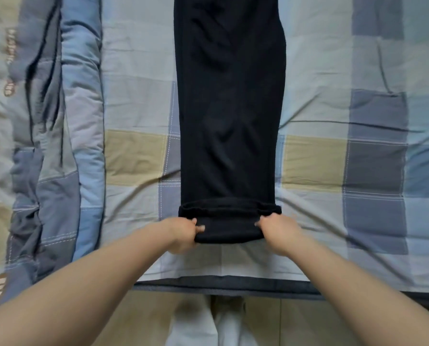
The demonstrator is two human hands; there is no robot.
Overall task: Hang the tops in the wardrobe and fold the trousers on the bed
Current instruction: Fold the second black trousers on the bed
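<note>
A bunched quilt [51, 146] lies left of the black trousers [229, 108], which stretch lengthwise down the middle of the checked bed sheet [333, 171]. The left hand [183, 233] curls around the left edge of the trousers' rolled near end. The right hand [277, 229] grips that end's right edge, fingers tucked over the fold.

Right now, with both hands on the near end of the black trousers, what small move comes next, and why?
Probably roll that near end one more turn away from you. The left hand and right hand each grip a side of the rolled end of the black trousers, and the rest lies flat and long up the checked bedspread, not yet folded.
</note>
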